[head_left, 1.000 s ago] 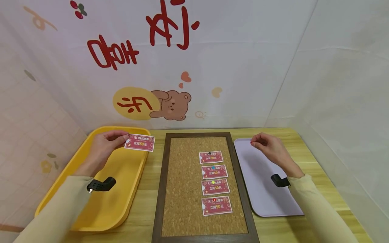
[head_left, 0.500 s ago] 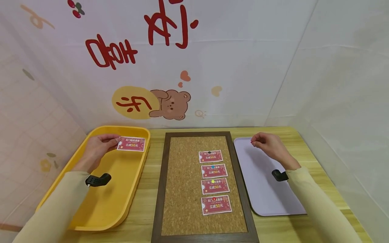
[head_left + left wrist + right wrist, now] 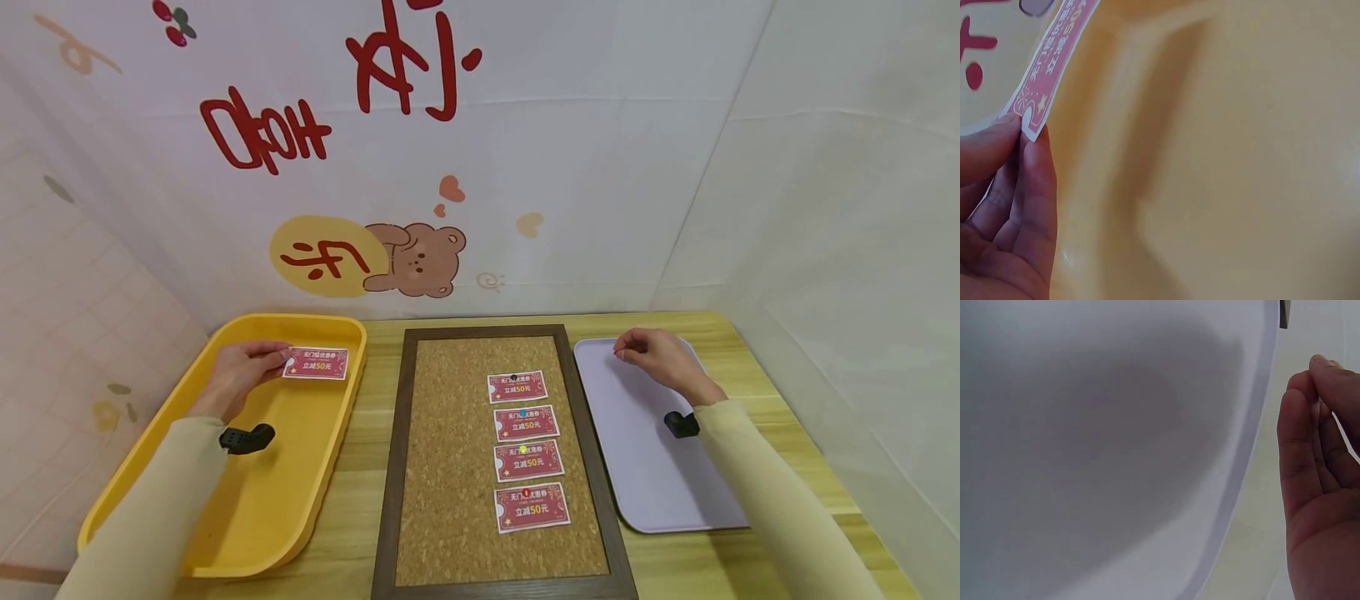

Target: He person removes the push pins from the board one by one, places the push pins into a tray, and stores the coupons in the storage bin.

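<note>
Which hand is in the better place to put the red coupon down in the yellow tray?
The left hand, probably. It already pinches the coupon by its end, and the coupon hangs over the yellow tray. The right hand is far away, above the purple tray.

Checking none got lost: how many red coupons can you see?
5. Four sit in a column on the cork board. One is pinched by the left hand over the yellow tray.

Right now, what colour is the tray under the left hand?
Yellow tray, seen best in the head view.
</note>
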The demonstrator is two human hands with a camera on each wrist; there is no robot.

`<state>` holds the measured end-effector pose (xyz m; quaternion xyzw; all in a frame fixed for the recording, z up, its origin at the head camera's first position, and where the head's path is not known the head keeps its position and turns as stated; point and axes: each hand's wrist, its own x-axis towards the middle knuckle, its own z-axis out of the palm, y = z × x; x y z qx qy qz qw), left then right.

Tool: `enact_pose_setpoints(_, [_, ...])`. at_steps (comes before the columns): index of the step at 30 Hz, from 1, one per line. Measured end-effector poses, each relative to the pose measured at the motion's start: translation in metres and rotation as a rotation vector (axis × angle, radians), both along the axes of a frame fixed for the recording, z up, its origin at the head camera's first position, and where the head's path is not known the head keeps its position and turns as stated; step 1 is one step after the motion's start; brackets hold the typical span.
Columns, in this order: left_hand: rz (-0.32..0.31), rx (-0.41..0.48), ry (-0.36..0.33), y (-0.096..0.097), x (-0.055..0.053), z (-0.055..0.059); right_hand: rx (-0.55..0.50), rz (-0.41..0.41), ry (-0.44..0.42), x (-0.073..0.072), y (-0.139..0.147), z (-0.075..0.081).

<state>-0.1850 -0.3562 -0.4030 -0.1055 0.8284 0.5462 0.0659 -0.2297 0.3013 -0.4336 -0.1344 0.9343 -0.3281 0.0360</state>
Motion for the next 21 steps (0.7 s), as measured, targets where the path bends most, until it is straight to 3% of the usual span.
enact_pose_setpoints(9, [0.008,-0.014,-0.042,-0.017,-0.003,-0.016,-0.042,0.029,-0.022,-0.010,0.004,-0.016])
enact_pose_setpoints(21, [0.025,-0.091,-0.085,-0.029,0.000,-0.027,-0.017,0.044,-0.062,-0.012,0.001,-0.025])
